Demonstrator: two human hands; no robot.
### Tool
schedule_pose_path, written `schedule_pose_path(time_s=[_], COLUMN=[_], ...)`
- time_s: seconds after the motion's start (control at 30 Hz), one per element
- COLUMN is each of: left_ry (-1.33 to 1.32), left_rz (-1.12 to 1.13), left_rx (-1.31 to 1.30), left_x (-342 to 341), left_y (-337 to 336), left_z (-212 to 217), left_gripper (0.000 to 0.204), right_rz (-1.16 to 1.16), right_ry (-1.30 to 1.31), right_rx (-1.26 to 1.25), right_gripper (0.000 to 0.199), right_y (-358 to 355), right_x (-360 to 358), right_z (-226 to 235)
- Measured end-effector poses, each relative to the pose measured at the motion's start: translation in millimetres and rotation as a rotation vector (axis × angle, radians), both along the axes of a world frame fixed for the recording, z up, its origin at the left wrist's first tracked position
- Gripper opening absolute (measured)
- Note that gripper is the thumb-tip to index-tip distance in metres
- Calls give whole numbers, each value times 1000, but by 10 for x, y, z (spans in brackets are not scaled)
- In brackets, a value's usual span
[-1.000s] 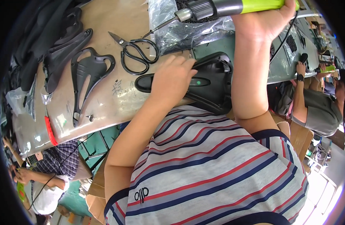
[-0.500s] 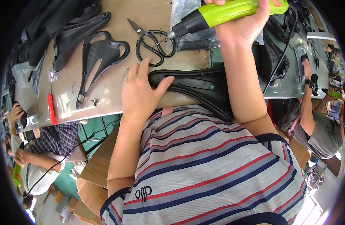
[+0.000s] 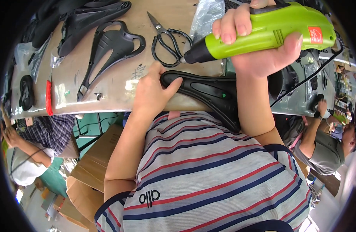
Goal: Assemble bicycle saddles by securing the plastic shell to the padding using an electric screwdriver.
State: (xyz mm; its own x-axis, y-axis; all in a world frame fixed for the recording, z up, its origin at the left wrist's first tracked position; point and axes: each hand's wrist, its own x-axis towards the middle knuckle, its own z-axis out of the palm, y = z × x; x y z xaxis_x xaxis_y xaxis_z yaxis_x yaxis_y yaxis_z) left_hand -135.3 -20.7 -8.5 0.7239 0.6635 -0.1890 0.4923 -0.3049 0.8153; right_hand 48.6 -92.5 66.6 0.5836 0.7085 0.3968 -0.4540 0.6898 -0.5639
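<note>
Your left hand [image 3: 153, 91] clamps the nose of the black saddle [image 3: 209, 92] at the table [image 3: 108, 92] edge; your right hand [image 3: 259, 50] grips the green electric screwdriver [image 3: 263, 33] above it, beside the scissors [image 3: 168, 38].

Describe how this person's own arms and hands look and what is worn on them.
Both forearms are bare from elbow to fingers: no gloves, watch, rings or bands show on the left hand or the right hand. Fingernails are short and unpainted. Short sleeves of a grey T-shirt with red and navy stripes cover the upper arms.
</note>
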Motion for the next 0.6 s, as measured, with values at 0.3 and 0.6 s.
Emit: schedule_pose_path(time_s=[0.3, 0.6], left_ry=[-29, -66], left_rz=[43, 53], left_rx=[-89, -59], left_x=[12, -5], left_y=[33, 26], left_z=[5, -43], left_gripper=[38, 37], right_rz=[605, 559], right_ry=[-646, -656], right_rx=[161, 67], right_gripper=[78, 77], right_y=[220, 204], right_x=[13, -127], right_z=[137, 121])
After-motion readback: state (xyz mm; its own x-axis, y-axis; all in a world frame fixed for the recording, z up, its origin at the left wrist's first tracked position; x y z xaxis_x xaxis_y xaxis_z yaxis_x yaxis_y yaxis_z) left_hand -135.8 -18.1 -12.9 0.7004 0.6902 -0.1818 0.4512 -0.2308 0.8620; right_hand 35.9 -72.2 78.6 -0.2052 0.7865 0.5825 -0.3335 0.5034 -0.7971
